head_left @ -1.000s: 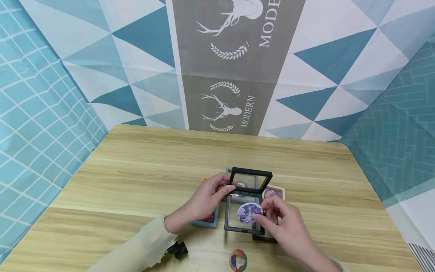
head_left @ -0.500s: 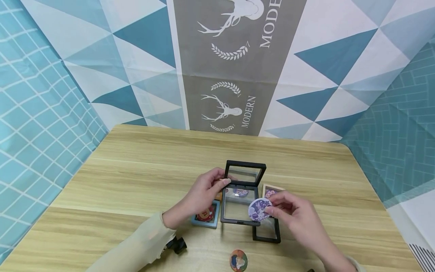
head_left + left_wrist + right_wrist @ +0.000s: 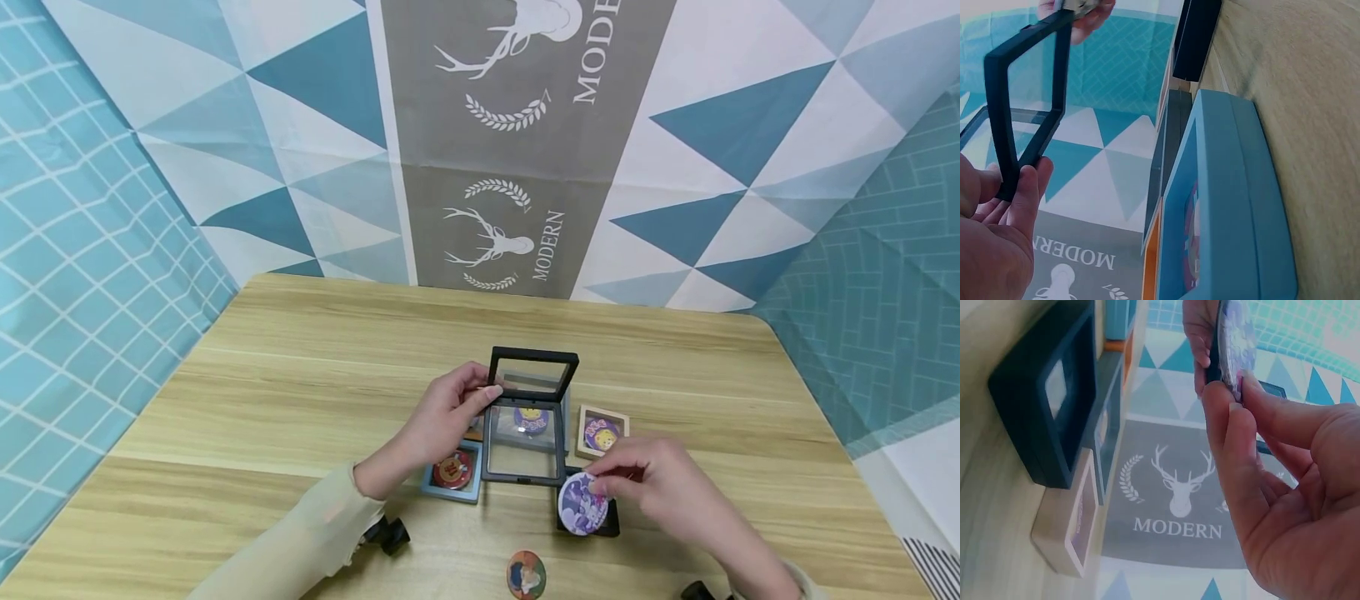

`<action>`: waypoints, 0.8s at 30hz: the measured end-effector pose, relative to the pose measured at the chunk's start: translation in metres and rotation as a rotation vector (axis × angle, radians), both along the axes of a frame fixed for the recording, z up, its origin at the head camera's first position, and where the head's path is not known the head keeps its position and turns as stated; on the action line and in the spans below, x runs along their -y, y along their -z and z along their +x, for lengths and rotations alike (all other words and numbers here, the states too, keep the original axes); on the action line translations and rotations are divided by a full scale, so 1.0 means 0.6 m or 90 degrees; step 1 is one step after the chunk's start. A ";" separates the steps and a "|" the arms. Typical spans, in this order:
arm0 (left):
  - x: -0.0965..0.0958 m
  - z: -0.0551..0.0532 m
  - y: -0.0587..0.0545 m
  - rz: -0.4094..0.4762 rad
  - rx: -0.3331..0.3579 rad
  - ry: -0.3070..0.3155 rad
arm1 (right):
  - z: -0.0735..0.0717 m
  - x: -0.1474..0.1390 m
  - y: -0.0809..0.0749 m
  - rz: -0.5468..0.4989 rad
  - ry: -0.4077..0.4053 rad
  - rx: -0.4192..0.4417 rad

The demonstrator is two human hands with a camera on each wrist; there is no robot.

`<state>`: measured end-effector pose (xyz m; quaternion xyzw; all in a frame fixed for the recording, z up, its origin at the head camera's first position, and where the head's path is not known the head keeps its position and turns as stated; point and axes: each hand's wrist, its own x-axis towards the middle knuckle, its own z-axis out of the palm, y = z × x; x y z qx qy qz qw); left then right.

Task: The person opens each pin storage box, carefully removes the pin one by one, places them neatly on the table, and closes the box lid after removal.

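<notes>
My left hand (image 3: 442,412) pinches the upper left corner of a black display frame (image 3: 525,480), near its hinge. The frame is held above the table with its lid tilted up, and its clear windows show things behind it. In the left wrist view, the thumb and fingers grip the hinge end of the black frame (image 3: 999,119). My right hand (image 3: 663,483) pinches a round purple-and-white badge (image 3: 579,510) by its edge. The right wrist view shows this badge (image 3: 1239,337) almost edge-on between thumb and fingers. Behind it, a second black frame (image 3: 613,523) is partly hidden.
A blue frame (image 3: 450,495) with a red badge lies at left, an orange frame partly hidden behind it. At right sits a light wooden frame (image 3: 582,429) with a purple badge. A grey-blue frame (image 3: 566,417) lies behind the held frame. Nearest is a loose orange-green badge (image 3: 527,575).
My right hand has drawn the purple badge away from the held frame, right and toward me. My left hand has moved the frame slightly left and away.
</notes>
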<state>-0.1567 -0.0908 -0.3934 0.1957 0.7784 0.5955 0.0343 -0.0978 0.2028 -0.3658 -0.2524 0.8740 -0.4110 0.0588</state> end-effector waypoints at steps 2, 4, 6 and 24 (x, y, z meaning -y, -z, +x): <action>0.000 0.000 0.000 0.000 -0.007 -0.004 | -0.001 0.000 0.002 0.013 -0.028 0.009; 0.000 0.000 -0.001 0.003 -0.014 -0.009 | -0.002 0.001 0.006 0.027 -0.053 0.009; 0.000 0.001 -0.002 0.003 -0.020 -0.015 | -0.001 0.003 0.012 0.044 -0.083 0.013; -0.005 0.004 -0.004 0.003 -0.005 0.001 | 0.025 0.050 0.053 0.255 -0.165 0.030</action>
